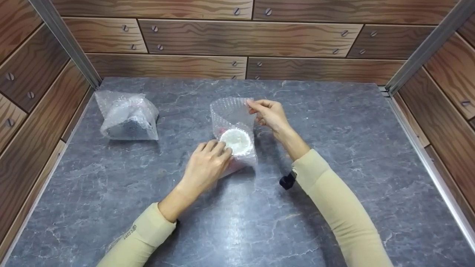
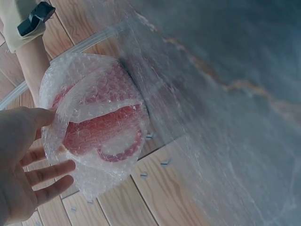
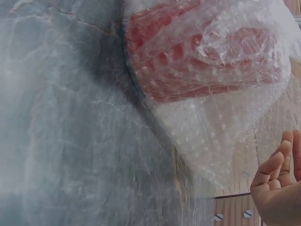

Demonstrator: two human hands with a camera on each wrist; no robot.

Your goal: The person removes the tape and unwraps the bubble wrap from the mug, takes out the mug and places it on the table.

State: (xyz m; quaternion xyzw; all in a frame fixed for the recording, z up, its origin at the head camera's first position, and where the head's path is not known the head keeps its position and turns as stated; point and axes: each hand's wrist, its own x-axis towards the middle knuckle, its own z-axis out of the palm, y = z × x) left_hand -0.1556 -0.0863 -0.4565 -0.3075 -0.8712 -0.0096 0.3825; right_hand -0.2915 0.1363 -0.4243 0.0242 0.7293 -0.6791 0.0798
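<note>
Head: left hand [image 1: 207,163] rests on the bubble-wrapped red cup [image 1: 237,142] mid-table [image 1: 334,122], fingers straight against the wrap. Right hand [image 1: 269,113] pinches the wrap's raised far edge. Second wrapped bundle [image 1: 128,116] sits far-left near the wall; near and right side open.

Left wrist: fingers [image 2: 47,172] spread, touching the wrap.

Right wrist: fingers [image 3: 275,169] curled; grip not visible.

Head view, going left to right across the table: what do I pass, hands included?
Bubble-wrapped bundle near the back-left corner → left hand → red mug in bubble wrap, which the left hand touches → right hand pinching the wrap's upper edge → grey marble table surface.
</note>
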